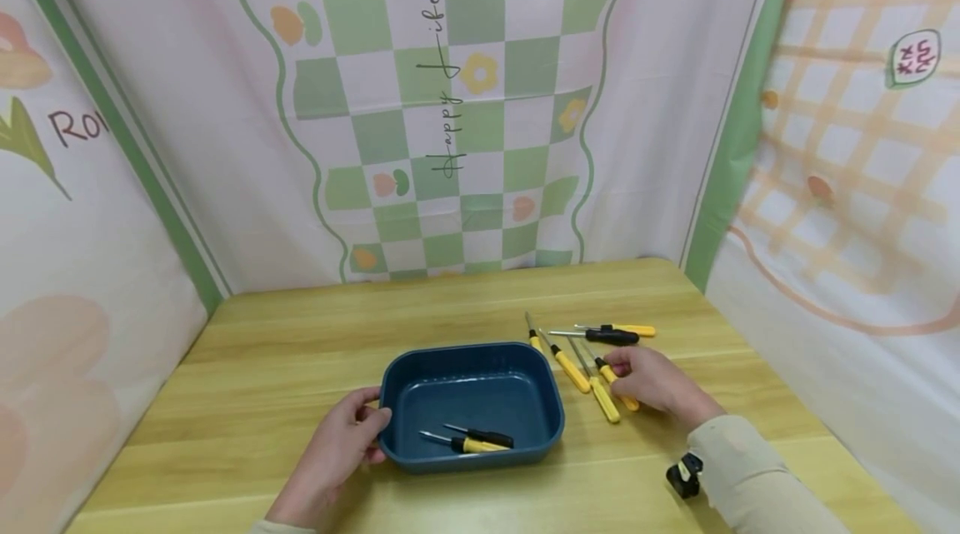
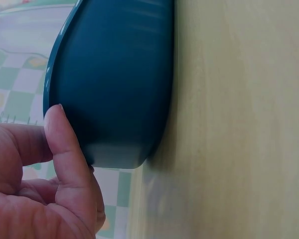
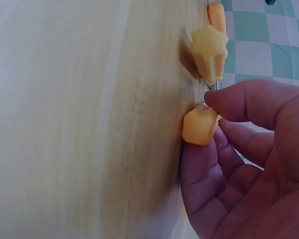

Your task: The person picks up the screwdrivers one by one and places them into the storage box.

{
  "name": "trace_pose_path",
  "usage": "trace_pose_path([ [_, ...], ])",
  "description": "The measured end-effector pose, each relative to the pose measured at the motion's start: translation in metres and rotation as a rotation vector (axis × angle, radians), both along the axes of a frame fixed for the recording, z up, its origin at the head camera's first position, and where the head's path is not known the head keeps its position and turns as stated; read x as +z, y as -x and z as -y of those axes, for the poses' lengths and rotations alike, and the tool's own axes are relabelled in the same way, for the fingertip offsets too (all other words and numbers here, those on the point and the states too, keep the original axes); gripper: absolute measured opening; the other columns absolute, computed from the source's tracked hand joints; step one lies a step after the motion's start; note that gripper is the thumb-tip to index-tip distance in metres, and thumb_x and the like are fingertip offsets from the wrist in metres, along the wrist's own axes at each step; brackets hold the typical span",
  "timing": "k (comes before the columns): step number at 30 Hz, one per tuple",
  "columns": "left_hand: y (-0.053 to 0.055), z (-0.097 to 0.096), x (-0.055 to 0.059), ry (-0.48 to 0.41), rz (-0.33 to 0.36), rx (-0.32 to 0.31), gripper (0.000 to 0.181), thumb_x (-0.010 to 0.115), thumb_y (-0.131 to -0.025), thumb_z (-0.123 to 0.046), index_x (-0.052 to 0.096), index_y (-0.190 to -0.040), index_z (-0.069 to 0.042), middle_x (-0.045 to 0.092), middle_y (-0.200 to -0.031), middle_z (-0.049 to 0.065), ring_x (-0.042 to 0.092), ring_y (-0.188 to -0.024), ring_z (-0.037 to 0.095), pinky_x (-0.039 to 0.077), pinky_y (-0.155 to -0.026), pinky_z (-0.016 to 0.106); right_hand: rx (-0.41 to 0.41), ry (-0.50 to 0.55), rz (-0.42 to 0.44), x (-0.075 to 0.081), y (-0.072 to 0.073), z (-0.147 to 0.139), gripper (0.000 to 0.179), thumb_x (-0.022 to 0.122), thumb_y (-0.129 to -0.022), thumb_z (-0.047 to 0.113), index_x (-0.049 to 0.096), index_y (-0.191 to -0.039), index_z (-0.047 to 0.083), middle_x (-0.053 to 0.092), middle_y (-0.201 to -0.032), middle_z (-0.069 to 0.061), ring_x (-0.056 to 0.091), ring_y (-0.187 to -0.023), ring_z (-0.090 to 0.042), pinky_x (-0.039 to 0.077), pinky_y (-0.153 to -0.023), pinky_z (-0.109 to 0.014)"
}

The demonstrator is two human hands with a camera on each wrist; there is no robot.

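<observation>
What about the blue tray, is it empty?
No, a black-handled screwdriver and a yellow-handled screwdriver lie inside the blue tray.

Curtained booth with a work surface; wider building can't be told. Ahead of the hands: backdrop, pale cloth, green-and-white checks, small flowers, "Happy Life" script running sideways. Left of them: white side cloth, big pastel shapes. Right: another printed cloth, peach plaid, green border. Beneath them: wood-grain top, screwdrivers laid out near the right one.
</observation>
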State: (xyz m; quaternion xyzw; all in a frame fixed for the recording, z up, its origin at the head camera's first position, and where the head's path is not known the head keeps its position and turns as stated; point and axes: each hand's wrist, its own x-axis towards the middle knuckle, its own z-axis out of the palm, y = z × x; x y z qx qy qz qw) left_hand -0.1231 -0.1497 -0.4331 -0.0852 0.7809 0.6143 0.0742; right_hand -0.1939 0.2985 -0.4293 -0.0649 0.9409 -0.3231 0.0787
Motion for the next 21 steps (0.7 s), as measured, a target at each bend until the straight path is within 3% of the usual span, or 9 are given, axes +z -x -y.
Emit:
trace_pose_path([
  [7,0.0003,-0.0002,0.0,0.0,0.0,0.002,0.047,0.061,-0.104,-0.013,0.051,-0.148,0.0,0.055,-0.106,0.014,0.061,-0.069,0.021,0.055,-0.056,0.028,-0.023,-0.036,0.006,0.0007,-0.001,0.0016,0.054,0.073,-0.082,0.007,0.063,-0.133,-0.007,0.069,-0.118,-0.016,0.062,-0.103,-0.026,0.054,-0.094,-0.049],
  [21,0.0011,-0.0007,0.0011,0.015,0.011,-0.003,0.047,0.06,-0.105,-0.014,0.05,-0.149,-0.001,0.054,-0.107,0.014,0.061,-0.071,0.022,0.057,-0.059,0.029,-0.031,-0.01,-0.012,0.0006,-0.001,0.0001,0.049,0.069,-0.083,0.005,0.065,-0.129,-0.01,0.067,-0.106,-0.011,0.057,-0.09,-0.022,0.049,-0.079,-0.034],
])
